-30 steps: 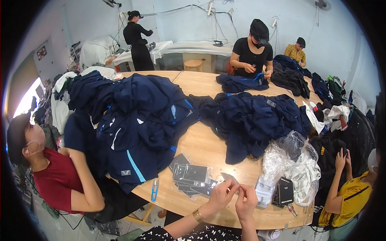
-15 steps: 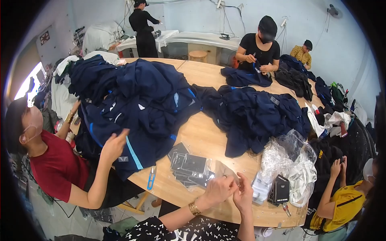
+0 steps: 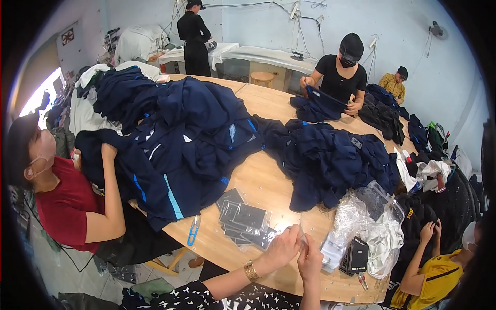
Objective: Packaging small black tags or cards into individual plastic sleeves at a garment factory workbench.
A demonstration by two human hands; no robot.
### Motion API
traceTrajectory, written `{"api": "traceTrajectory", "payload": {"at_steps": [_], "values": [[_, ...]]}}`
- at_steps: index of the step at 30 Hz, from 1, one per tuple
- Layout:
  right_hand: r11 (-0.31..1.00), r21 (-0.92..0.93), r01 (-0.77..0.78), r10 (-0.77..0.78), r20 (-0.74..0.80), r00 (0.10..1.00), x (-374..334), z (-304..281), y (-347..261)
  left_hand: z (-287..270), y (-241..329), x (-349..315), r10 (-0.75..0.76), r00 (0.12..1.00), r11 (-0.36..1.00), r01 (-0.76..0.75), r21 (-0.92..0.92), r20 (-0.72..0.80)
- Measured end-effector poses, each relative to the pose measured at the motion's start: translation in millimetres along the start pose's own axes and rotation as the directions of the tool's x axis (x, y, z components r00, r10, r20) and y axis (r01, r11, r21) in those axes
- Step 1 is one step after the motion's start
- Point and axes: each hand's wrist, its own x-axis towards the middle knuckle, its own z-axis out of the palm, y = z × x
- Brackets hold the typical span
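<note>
Over the front of the wooden table, my left hand (image 3: 283,245) and my right hand (image 3: 311,258) come close together, fingers pinched. Between their fingertips is a thin, see-through plastic bag (image 3: 303,226), seen almost edge-on; whether anything is inside it I cannot tell. Just left of my hands lies a loose pile of dark cards in clear plastic bags (image 3: 250,218). To the right, a stack of black tags (image 3: 357,255) rests against clear plastic packets (image 3: 335,251). A gold band circles my left wrist.
Dark navy garments (image 3: 201,111) heap at the left, with another navy heap (image 3: 336,160) at the centre right. Blue thread snips (image 3: 193,232) lie near the table's edge. Crumpled clear plastic (image 3: 382,227) sits at the right. Co-workers handle cloth around the table.
The plastic bag, spread wider before, now shows as a narrow sliver between my hands. A co-worker in red at the left has pulled navy cloth closer; the one opposite has spread a dark piece.
</note>
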Motion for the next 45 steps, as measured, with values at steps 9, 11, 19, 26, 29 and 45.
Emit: {"api": "traceTrajectory", "payload": {"at_steps": [9,11,19,26,29,45], "values": [[0.934,0.222,-0.281,0.263,0.108,0.959,3.6,3.4,19.9,1.5,-14.5,-5.1,0.165,0.96,0.969,-0.2,0.145,0.225],[0.934,0.227,-0.276,0.268,0.067,0.961,3.6,3.7,19.4,-7.6,-0.5,-2.0,0.19,0.955,0.953,-0.235,0.189,0.228],[0.816,0.416,-0.402,0.424,0.042,0.904,-6.8,14.8,10.7,-17.0,6.8,0.0,0.179,0.963,0.915,-0.238,0.327,0.199],[0.29,0.831,-0.476,0.602,0.229,0.765,4.2,-17.5,14.1,-16.6,-2.4,-2.3,-0.167,0.982,0.844,0.188,-0.502,0.086],[0.069,0.793,-0.605,0.555,0.474,0.684,8.1,-15.2,5.1,-11.4,-33.9,-7.1,-0.367,0.783,-0.019,0.533,-0.846,0.502],[0.613,-0.382,-0.692,0.355,-0.649,0.673,-62.3,-107.8,156.0,-15.9,-48.7,3.6,-0.527,0.812,0.059,0.33,-0.942,0.251]]}}
